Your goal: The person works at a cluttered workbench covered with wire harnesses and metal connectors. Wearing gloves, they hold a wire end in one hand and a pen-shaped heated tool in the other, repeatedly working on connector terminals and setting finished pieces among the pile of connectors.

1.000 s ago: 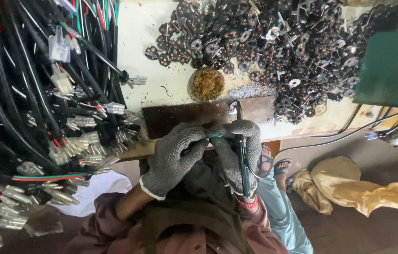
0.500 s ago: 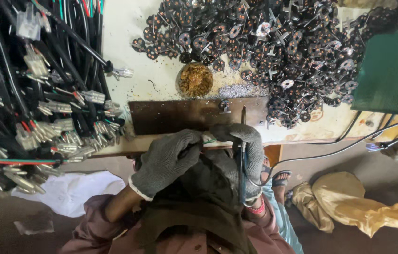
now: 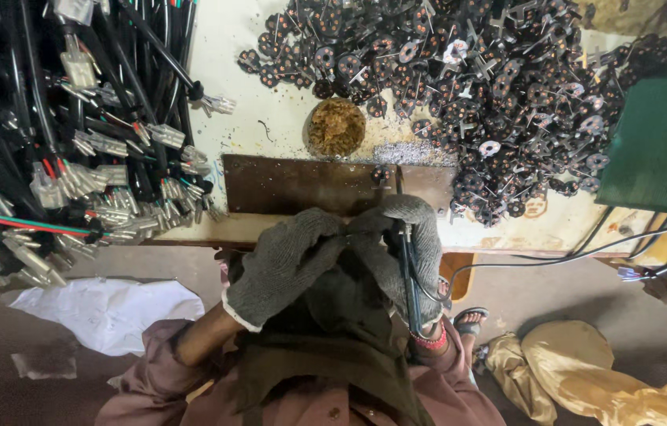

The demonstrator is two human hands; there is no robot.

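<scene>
- I see a soldering iron [image 3: 406, 268] with a black handle, gripped in my right hand [image 3: 416, 244], its tip at the near edge of the brown metal plate [image 3: 302, 183].
- My left hand [image 3: 286, 264], gloved in grey, is pinched shut on something too small to tell, touching the right hand just below the plate.
- Beyond the plate sits a round tin [image 3: 336, 126] of brownish stuff.
- Right of the plate lies a heap of small dark disc parts [image 3: 491, 71].
- Left of the plate hang black wire harnesses [image 3: 57, 118].
</scene>
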